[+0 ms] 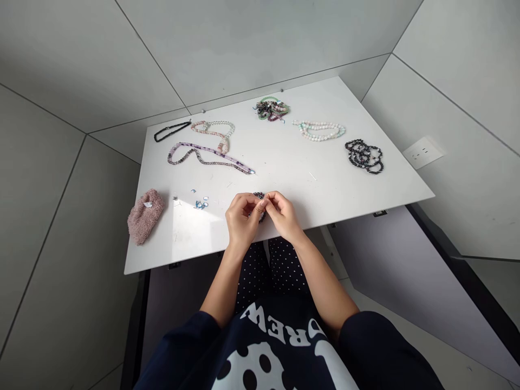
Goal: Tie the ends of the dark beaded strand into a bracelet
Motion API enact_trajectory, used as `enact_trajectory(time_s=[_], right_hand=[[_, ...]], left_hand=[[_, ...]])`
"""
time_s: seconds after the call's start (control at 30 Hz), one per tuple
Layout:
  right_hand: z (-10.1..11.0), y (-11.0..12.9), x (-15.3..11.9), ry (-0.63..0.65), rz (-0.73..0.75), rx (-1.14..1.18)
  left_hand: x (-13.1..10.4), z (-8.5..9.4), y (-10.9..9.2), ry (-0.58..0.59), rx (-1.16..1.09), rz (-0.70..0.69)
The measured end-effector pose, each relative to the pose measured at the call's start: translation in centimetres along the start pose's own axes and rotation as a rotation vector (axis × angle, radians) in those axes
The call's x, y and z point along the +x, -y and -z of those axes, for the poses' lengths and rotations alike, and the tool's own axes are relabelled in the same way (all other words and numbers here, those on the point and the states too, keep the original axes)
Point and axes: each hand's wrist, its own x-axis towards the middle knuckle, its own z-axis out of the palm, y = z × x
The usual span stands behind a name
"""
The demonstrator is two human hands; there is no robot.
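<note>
Both my hands meet near the front edge of the white table (284, 168). My left hand (244, 216) pinches a dark beaded bracelet (259, 194), most of which is hidden behind the fingers. The thumb and fingers of my right hand (282, 214) are pressed together at the same spot, touching the left fingertips. Whatever fine part they grip there is too small to make out. To the left of my hands lie small blue and white scraps (201, 204).
Across the table lie a purple bead strand (207, 160), a pink and clear strand (221, 130), a black strand (171, 130), a mixed bracelet pile (271, 109), a pale strand (319, 131) and black bracelets (364, 156). A fuzzy pink pouch (145, 219) sits left; walls enclose the table.
</note>
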Motion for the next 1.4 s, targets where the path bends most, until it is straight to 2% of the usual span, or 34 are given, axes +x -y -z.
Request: enact_trajectory(time_s=[0.2,0.4,0.7,0.93,1.2,1.4], right_hand=[[0.2,0.3,0.3,0.061,-0.025,0.06],[-0.1,0.3,0.1,0.052,-0.027,0.023],[-0.6,0.0,0.5,-0.003,-0.039,0.049],[-1.1,-0.5,0.5,-0.055,-0.034,0.04],[-1.5,-0.5,0.5,-0.148,-0.004,-0.015],[-1.6,-0.1,0.4,-0.194,-0.032,0.007]], left_hand=[[0.1,0.0,-0.3,0.005,-0.066,0.053],[0.1,0.0,-0.3,0.002,-0.134,0.102],[0.1,-0.2,-0.1,-0.012,-0.071,0.075],[0.3,-0.4,0.6,0.026,-0.287,0.234],[0.5,-0.3,1.1,0.016,-0.321,0.226],[0.3,-0.1,1.9,0.121,-0.469,0.285]])
